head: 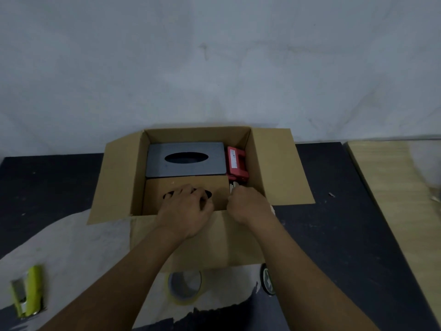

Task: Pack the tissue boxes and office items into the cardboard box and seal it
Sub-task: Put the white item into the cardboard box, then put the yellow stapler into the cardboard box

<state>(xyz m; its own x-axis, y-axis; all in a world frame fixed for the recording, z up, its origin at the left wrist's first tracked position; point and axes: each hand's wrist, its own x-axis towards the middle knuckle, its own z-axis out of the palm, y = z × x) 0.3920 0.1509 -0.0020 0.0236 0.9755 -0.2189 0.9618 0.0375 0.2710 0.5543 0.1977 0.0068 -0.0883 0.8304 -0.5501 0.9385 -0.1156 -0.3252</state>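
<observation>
Cardboard box (274, 163) sits open on the dark desk (334, 235), flaps out. Grey tissue box (186, 158) at the back, brown tissue box (167, 185) in front, left hand (188, 206) flat on it, likely seating it. Right hand (248, 204) curls around small white items (232, 186), wedging them beside the red stapler-like item (236, 161). Tape roll (183, 287) waits near, for sealing.

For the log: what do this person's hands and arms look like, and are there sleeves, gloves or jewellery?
Both arms are bare from the bottom edge of the picture to the wrists: no sleeve shows. The left hand and right hand wear no gloves. No watch, bracelet or ring shows on the parts in view, though some fingers are hidden. No markings are visible.
</observation>
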